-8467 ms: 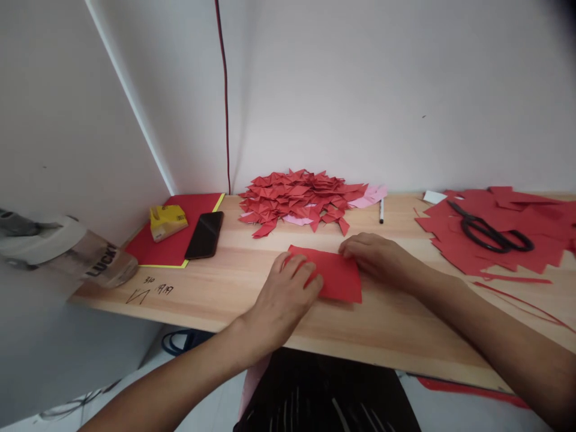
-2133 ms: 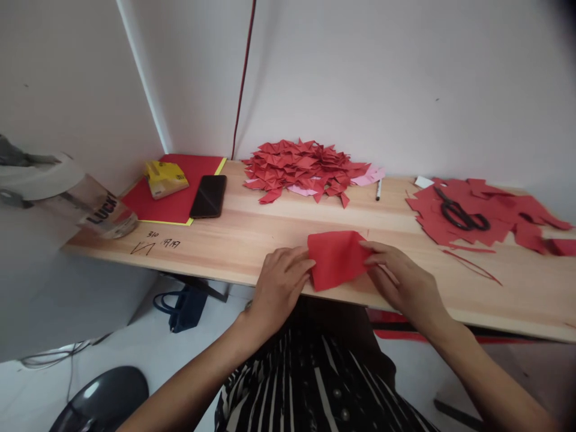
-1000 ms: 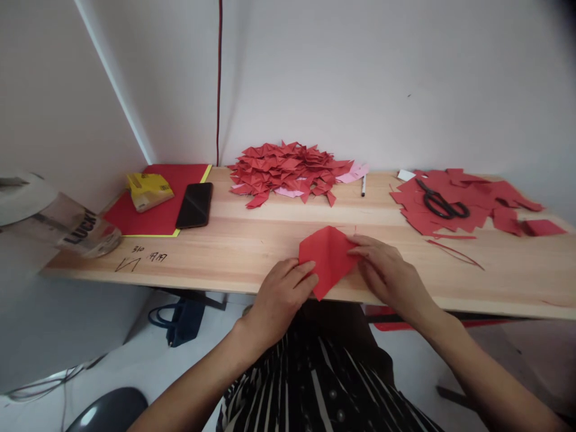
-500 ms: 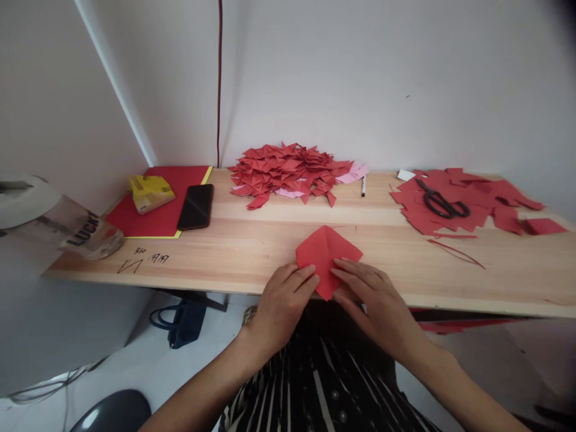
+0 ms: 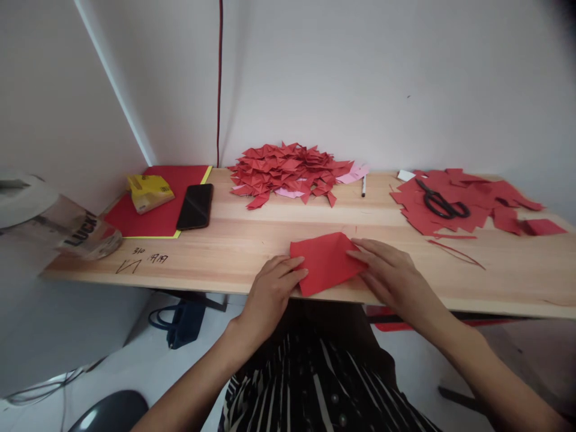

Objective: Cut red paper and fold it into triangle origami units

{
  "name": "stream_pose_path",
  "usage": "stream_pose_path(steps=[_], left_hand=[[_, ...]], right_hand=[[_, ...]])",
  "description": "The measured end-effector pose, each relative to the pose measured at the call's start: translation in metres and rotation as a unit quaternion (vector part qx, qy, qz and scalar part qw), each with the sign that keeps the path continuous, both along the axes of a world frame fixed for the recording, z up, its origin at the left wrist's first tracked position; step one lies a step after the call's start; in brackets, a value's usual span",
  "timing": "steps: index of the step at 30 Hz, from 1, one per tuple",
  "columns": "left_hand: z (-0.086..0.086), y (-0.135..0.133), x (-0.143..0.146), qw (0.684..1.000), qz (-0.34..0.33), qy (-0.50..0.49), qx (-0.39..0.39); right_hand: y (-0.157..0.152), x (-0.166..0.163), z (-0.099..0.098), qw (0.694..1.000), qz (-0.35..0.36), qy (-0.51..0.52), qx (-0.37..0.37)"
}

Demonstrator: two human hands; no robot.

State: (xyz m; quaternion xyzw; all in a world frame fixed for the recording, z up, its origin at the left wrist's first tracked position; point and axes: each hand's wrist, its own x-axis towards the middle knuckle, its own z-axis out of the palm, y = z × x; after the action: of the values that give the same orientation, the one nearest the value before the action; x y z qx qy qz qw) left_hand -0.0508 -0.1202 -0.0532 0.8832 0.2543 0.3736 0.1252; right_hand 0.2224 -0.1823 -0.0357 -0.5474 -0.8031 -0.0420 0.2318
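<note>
A piece of red paper (image 5: 326, 264) lies near the table's front edge, now roughly four-sided with a fold toward its upper right. My left hand (image 5: 276, 285) grips its left side, fingertips on top; the thumb is hidden. At the right side, my right hand (image 5: 389, 267) holds the paper's edge under its outstretched fingers, and its thumb is out of sight. Behind, against the wall, rises a heap of folded red paper pieces (image 5: 283, 171).
Black-handled scissors (image 5: 438, 201) lie on red paper pieces (image 5: 481, 207) at right, with thin red strips (image 5: 456, 252) in front. A marker (image 5: 363, 185) stands near the wall. To the left are a phone (image 5: 195, 206), a yellow packet (image 5: 150, 193) and a plastic jar (image 5: 85, 231).
The red paper has gone from a kite-like shape with its point toward me to a turned, four-sided one. My right hand has moved right and away from me; my left hand shifted slightly left.
</note>
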Motion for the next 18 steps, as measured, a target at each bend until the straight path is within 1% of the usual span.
stream_pose_path(steps=[3,6,8,9,11,13,16,18], left_hand=[[-0.002,0.007,-0.003,1.0,-0.017,-0.011,-0.014],[-0.001,0.013,-0.004,1.0,-0.023,-0.006,-0.011],[0.004,0.015,-0.005,1.0,-0.003,-0.002,-0.002],[0.007,0.014,-0.005,1.0,0.018,0.0,0.004],[0.016,0.009,-0.005,0.998,0.063,-0.001,0.006],[0.024,0.0,-0.003,0.997,0.082,-0.011,0.004],[0.026,-0.016,0.003,0.998,0.064,-0.022,-0.012],[0.023,-0.023,0.007,0.998,0.06,0.011,-0.008]], right_hand=[[0.012,0.006,0.002,1.0,0.021,0.006,0.008],[0.019,0.007,0.003,0.999,0.032,0.023,-0.008],[0.021,0.006,0.003,0.999,0.035,0.027,-0.023],[0.022,0.005,0.003,0.999,0.036,0.027,-0.029],[0.022,0.004,0.003,0.998,0.036,0.022,-0.035],[0.021,0.002,0.002,0.999,0.037,0.017,-0.032],[0.02,0.0,0.004,0.999,0.043,0.012,-0.022],[0.02,-0.001,0.005,0.998,0.053,0.012,-0.02]])
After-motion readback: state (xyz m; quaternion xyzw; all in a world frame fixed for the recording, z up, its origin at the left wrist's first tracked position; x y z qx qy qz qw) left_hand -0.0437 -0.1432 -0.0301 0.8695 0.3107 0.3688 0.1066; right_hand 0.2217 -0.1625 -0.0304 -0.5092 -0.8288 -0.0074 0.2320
